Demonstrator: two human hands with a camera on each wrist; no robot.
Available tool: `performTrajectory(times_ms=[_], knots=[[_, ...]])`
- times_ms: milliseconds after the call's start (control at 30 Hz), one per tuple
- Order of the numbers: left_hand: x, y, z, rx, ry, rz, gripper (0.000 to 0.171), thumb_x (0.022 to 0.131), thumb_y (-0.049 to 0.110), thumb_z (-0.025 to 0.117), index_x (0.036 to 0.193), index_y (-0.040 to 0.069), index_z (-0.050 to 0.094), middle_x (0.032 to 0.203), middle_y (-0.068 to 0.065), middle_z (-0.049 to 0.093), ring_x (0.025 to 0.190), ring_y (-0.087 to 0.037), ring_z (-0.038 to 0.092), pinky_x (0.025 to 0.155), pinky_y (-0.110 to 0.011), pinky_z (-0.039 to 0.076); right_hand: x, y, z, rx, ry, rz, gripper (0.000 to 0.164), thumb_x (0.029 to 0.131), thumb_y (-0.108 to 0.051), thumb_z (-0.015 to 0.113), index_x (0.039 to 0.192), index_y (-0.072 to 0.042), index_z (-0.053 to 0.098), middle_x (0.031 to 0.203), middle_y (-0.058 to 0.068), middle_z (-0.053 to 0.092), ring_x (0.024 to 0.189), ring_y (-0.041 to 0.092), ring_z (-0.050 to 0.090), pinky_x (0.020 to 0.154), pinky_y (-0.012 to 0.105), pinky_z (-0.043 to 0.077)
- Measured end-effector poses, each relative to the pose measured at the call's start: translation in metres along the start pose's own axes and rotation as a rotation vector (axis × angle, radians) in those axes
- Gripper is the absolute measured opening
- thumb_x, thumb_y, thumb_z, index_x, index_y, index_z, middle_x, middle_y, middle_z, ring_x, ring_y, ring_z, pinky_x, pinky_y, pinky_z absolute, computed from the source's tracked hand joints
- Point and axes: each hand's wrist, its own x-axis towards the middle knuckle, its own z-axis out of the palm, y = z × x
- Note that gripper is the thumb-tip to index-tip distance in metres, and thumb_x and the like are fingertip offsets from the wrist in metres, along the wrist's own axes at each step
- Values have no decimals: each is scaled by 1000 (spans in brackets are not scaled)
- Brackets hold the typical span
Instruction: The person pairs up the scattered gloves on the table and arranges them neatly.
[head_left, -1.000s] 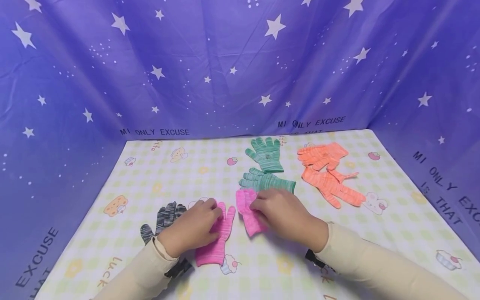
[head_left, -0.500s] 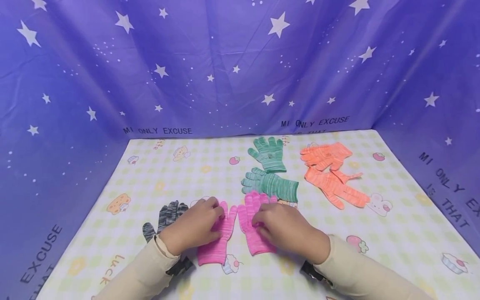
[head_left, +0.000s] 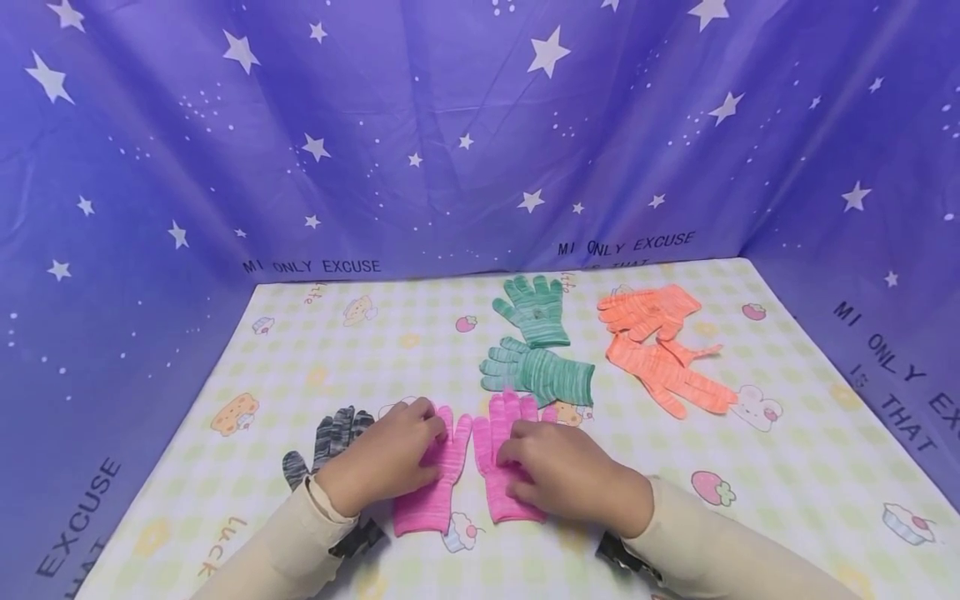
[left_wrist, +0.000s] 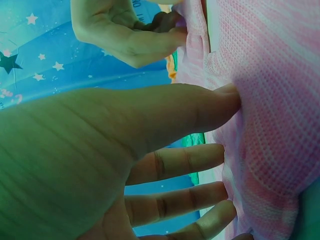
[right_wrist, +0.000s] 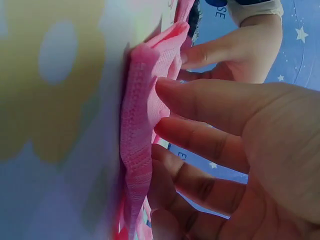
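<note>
Two pink knit gloves lie side by side near the front of the table. My left hand (head_left: 390, 450) rests fingertips and thumb on the left pink glove (head_left: 427, 507), covering part of it. Over the right pink glove (head_left: 497, 492), my right hand (head_left: 570, 471) presses down with its fingertips. The left wrist view has thumb and fingers extended onto the pink fabric (left_wrist: 275, 100), spread apart. Seen from the right wrist, thumb and fingers touch the face of the right pink glove (right_wrist: 137, 115), which lies flat with its cuff toward me.
A black-and-grey glove (head_left: 330, 433) lies partly under my left wrist. Two green gloves (head_left: 534, 312) lie beyond the pink ones, the nearer close to the right pink fingertips. Two orange gloves (head_left: 667, 379) lie at the back right. A purple star curtain (head_left: 450, 208) surrounds the checked tablecloth (head_left: 300, 350).
The right pink glove, folded over at first, is now spread out, and my right hand has drawn it slightly toward me. My left hand has stayed on the left pink glove.
</note>
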Motion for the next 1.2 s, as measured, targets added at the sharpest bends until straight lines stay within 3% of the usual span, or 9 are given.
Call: performTrajectory(times_ms=[333,633,1200], knots=[[-1,0,1,1,8,3,29,77,25,88,99,13,73,97,1,55,80,-17,47,70,-29,45,-4,-8,2,-46,-21,-15,15,80,-26,82,93,-24,74,79,-12,47,64,6,41,57,25,38],[-1,-3,3,17,-11,-1,34,76,32,86,101,14,70,106,-1,57,85,-18,49,72,-30,47,-6,-8,1,-71,-97,54,45,83,-42,84,119,-20,69,96,-6,51,78,11,45,64,28,42],[0,-1,4,-29,-15,-28,40,70,34,90,98,15,68,105,0,55,83,-18,48,71,-31,45,-6,-4,3,-144,-95,87,59,79,-56,84,122,-19,68,96,-3,54,75,13,48,59,30,43]])
